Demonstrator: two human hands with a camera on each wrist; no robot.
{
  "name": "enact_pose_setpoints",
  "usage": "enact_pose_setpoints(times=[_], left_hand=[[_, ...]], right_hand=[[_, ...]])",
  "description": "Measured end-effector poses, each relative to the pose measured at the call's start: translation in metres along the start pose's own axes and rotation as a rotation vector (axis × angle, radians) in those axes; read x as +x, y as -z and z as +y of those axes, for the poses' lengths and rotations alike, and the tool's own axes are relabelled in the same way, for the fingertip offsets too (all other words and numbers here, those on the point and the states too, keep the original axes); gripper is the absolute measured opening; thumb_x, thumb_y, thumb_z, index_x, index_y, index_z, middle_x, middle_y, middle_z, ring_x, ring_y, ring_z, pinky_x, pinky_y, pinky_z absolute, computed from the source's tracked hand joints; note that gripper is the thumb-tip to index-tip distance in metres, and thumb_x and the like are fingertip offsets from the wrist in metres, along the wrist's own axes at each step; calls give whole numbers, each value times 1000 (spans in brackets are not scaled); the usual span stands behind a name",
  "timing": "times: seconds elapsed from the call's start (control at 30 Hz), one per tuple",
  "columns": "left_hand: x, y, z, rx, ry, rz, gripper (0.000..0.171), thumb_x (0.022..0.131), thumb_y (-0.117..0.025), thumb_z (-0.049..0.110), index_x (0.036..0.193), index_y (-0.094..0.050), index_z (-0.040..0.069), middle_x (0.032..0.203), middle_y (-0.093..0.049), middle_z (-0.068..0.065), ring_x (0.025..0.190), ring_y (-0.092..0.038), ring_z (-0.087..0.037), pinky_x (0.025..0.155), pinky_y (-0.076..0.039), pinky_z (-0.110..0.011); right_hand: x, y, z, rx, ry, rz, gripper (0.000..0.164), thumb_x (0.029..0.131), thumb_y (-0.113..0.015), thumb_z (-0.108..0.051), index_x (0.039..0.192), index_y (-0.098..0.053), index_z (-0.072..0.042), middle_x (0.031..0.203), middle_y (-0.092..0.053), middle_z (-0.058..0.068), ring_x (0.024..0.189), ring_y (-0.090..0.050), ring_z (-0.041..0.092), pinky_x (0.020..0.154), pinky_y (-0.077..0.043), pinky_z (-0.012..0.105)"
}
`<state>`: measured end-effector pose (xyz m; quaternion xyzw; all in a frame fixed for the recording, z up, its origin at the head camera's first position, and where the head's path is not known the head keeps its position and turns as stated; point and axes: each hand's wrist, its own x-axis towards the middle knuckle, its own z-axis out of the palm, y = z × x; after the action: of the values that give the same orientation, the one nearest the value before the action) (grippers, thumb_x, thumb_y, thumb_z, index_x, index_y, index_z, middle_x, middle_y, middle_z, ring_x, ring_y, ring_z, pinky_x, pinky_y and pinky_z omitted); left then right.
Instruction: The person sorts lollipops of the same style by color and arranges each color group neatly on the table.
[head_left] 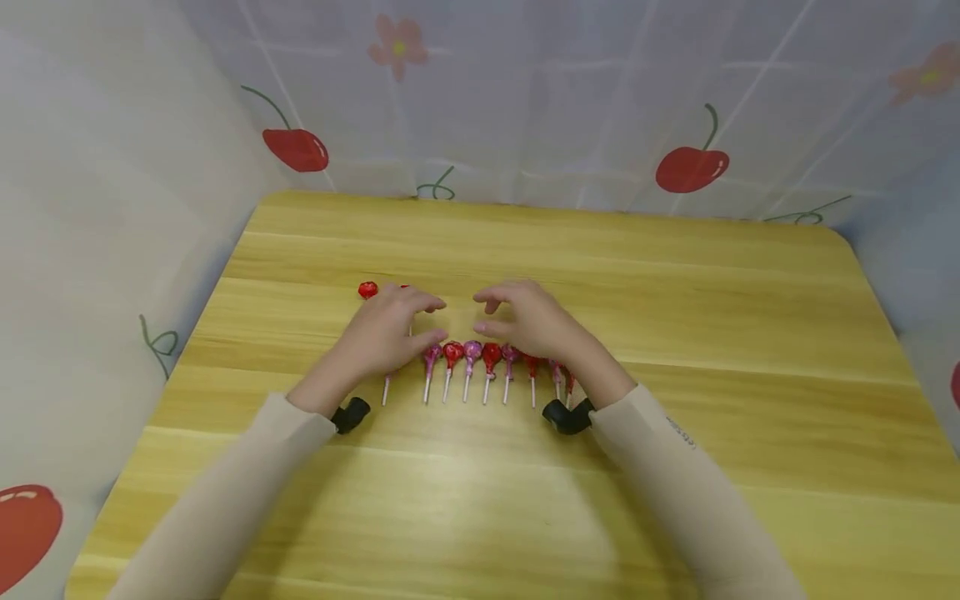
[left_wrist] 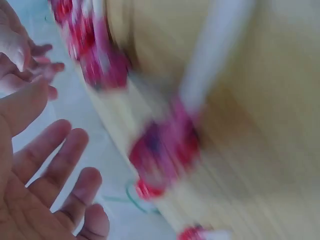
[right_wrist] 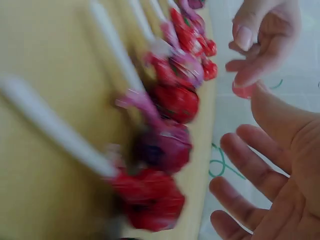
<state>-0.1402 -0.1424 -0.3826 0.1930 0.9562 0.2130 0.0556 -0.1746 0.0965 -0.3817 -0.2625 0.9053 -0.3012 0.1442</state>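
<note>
Lollipops in a row (head_left: 491, 354) lie on the wooden counter (head_left: 465, 483), heads away from the person and sticks toward them, red and pinkish-purple wrappers alternating through the middle; such even order looks deliberate, probably so each can be told apart. One red lollipop (head_left: 367, 290) lies farther back, apart from the row, beyond the left hand (head_left: 386, 329). That hand and the right hand (head_left: 528, 321) hover facing each other above the row, fingers relaxed and grasping nothing, perhaps held clear so the line stays undisturbed.
</note>
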Motion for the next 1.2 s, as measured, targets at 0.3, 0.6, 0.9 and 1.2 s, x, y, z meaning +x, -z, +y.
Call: enact_pose_setpoints(times=[0.3, 0.6, 0.9, 1.2], left_hand=[[2, -22, 19, 84, -34, -80, 42, 87, -75, 45, 118, -73, 17, 117, -72, -1, 93, -52, -22, 81, -42, -39], [3, -27, 20, 49, 0, -102, 35, 88, -74, 42, 112, -75, 17, 111, -73, 0, 95, -54, -22, 86, -41, -45], [5, -28, 20, -29, 14, -138, 31, 90, -73, 38, 111, -75, 16, 107, -73, 1, 95, -54, -20, 86, -36, -41], [19, -5, 13, -252, 83, -94, 27, 94, -68, 33, 116, -71, 17, 104, -72, 3, 79, -59, -18, 91, -32, -43]], right_hand=[[-25, -15, 8, -145, -11, -27, 47, 85, -79, -37, 124, -70, -13, 114, -71, 1, 107, -58, 23, 97, -44, 43], [-27, -23, 14, -149, -8, -1, 36, 86, -77, -35, 117, -74, -17, 113, -72, 0, 105, -57, 23, 94, -43, 43], [-27, -25, 17, -135, -15, -1, 29, 86, -78, -34, 112, -76, -20, 109, -72, -2, 104, -55, 23, 93, -41, 43], [-27, -24, 17, -118, -3, 11, 29, 86, -78, -33, 111, -76, -19, 108, -73, -1, 104, -54, 23, 93, -41, 43]])
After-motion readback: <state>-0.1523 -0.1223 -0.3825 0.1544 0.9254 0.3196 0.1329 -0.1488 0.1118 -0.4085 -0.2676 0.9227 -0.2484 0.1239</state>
